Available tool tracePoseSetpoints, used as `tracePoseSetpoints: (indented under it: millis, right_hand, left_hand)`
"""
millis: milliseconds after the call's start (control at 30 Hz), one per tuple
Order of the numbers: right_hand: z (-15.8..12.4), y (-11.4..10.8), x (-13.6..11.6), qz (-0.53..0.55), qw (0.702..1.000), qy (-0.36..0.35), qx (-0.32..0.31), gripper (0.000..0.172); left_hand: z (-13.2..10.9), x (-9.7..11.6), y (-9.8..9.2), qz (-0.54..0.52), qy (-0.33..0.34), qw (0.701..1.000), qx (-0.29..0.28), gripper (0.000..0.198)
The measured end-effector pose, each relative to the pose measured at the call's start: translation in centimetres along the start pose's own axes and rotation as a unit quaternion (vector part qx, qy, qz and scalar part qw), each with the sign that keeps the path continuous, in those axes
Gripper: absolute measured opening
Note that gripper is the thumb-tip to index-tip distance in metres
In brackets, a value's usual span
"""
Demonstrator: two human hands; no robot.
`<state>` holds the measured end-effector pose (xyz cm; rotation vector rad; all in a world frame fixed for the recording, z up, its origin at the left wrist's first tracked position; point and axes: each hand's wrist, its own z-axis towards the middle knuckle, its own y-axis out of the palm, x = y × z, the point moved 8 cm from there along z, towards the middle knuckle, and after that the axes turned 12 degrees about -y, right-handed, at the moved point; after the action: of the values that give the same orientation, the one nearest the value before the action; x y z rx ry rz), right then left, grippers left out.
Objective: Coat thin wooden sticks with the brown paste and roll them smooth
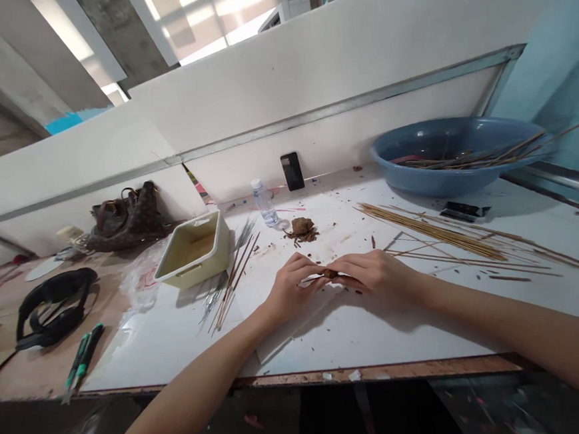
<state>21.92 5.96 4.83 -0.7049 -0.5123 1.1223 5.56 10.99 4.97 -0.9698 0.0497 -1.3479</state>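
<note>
My left hand [297, 284] and my right hand [370, 276] meet low over the white work surface. Between their fingertips is a small brown clay-like lump [331, 274], pinched from both sides and partly hidden by the fingers. Just beyond the hands, a larger crumbly brown lump [301, 226] rests with short dark bits around its base. Past my right hand lies a bundle of thin tan sticks [436, 232], with looser sticks beside it. Dark thin sticks [235, 281] and grey wires [215, 296] lie to the left of my left hand.
A pale yellow bin [193, 271] and a see-through bottle [265, 203] stand left of centre. A phone [292, 171] leans on the back panel. At right is a blue basin [442, 181] holding sticks. Headphones [50, 296], green-and-black tools [84, 357] and a brown bag [124, 223] are at left.
</note>
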Motion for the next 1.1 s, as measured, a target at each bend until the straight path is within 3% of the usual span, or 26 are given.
tracePoseSetpoints:
  millis: [567,767,1100]
  right_hand:
    - [-0.23,0.25,0.1,0.005,1.0,-0.007,-0.007,0.028]
    - [-0.02,-0.2,0.07,0.002,1.0,0.015,0.002,0.034]
    - [0.04,-0.32,-0.51,-0.016,1.0,-0.014,0.014,0.042]
  left_hand:
    - [0.07,-0.6,0.14,-0.028,-0.097,0.994,-0.033,0.011]
    - [0.02,-0.57,0.09,-0.015,-0.072,0.997,-0.013,0.011]
    - [-0.03,-0.25,-0.17,-0.02,-0.061,0.998,-0.002,0.013]
